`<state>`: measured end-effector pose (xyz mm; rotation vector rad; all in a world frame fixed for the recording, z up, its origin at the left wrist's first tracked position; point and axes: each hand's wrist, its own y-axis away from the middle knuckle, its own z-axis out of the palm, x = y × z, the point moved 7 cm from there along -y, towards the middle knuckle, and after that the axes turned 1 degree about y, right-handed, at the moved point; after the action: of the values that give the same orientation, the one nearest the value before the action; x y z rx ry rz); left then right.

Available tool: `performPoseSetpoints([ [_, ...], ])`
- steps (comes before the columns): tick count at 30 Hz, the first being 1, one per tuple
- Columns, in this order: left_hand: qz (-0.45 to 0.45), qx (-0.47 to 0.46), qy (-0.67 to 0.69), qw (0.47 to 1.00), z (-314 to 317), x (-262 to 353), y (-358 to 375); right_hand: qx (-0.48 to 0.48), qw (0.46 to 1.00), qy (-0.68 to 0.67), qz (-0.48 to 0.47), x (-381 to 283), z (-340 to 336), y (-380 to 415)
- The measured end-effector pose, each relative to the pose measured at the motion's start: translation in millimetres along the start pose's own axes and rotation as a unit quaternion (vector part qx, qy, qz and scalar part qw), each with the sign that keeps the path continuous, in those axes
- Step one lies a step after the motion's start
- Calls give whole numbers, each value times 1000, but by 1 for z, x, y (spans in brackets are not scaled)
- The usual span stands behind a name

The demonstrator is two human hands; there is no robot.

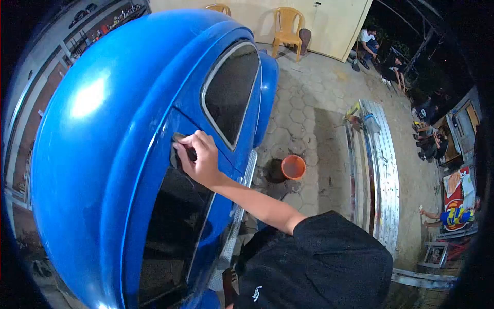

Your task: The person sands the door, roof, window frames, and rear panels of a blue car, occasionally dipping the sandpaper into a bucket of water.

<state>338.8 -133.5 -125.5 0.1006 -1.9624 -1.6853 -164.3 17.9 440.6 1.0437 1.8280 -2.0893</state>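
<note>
My right hand (199, 158) reaches out from a black sleeve to a blue rounded car (118, 118). Its thumb and fingers are closed on a small, thin grey piece (178, 137), perhaps sandpaper or cloth; most of it is hidden by the fingers. The hand is at the upper corner of the door frame, between the dark door window (172, 232) and the rear side window (231, 87) with its light trim. Glossy highlights and a few pale marks show on the blue paint. My left hand cannot be made out.
An orange bucket (294, 167) stands on the hexagonal paving beside the car. Long metal profiles (381, 170) lie stacked to the right, with a container (371, 124) on top. A yellow chair (287, 30) stands by the wall. Several people sit along the far right.
</note>
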Motion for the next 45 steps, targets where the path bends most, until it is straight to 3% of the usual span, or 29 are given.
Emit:
performPoseSetpoints([
  [5,38,-6,-5,999,-3,23,-2,45,984,-114,132,-8,23,-13],
  [7,70,-3,-1,998,-8,41,-1,-15,999,-11,-40,-27,9,5],
  [8,83,-3,0,997,-9,48,-7,-44,997,18,-62,-16,4,9],
  [9,95,-7,7,995,-6,54,-1,-2,998,-44,-38,0,-1,2],
  [10,104,-9,10,995,-7,58,-1,40,999,-2,-1,26,-3,-8],
  [11,108,-8,15,994,-8,59,2,55,993,0,109,51,-1,-16],
  [12,108,-6,18,994,-11,53,3,86,989,10,123,48,4,-27],
  [13,110,-3,21,994,-14,47,4,102,987,-28,120,35,9,-26],
  [15,104,0,27,994,-20,33,10,34,999,-12,13,-5,12,-14],
  [16,98,0,27,995,-24,22,13,20,998,-41,31,-4,12,-1],
  [17,91,2,28,995,-30,10,16,8,1000,-1,-17,2,6,2],
  [19,78,5,30,997,-38,-8,18,40,999,-18,12,20,1,-17],
  [20,73,8,32,997,-44,-18,18,58,992,-26,105,35,5,-27],
  [21,65,8,32,997,-48,-30,19,90,991,17,94,30,9,-36],
  [25,40,6,33,999,-58,-59,23,5,999,-28,-33,-24,10,-7],
  [27,28,6,37,999,-64,-72,25,11,999,-3,-33,0,0,0],
  [29,17,3,43,999,-61,-82,27,61,991,58,108,16,2,-15],
  [30,14,2,43,999,-61,-86,27,72,992,47,88,-1,10,-11],
  [31,11,-1,44,999,-60,-89,27,84,994,36,66,-21,18,-4],
  [33,11,-6,44,999,-61,-91,22,9,1000,-20,-2,-79,21,26],
  [36,24,-15,44,999,-60,-92,20,3,1000,-15,-26,-61,12,31],
  [37,30,-18,46,998,-60,-94,18,26,998,18,61,-47,11,17],
  [39,44,-23,45,998,-60,-93,13,93,991,59,79,-43,16,4],
  [40,58,-32,43,997,-55,-83,7,67,992,30,99,-53,26,18],
  [41,71,-38,44,996,-51,-73,4,29,998,38,29,-78,29,34],
  [43,101,-51,41,993,-47,-51,-4,-59,998,-23,-15,-123,24,64],
  [45,122,-60,40,990,-45,-34,-12,-42,998,-42,-16,-98,21,55],
])
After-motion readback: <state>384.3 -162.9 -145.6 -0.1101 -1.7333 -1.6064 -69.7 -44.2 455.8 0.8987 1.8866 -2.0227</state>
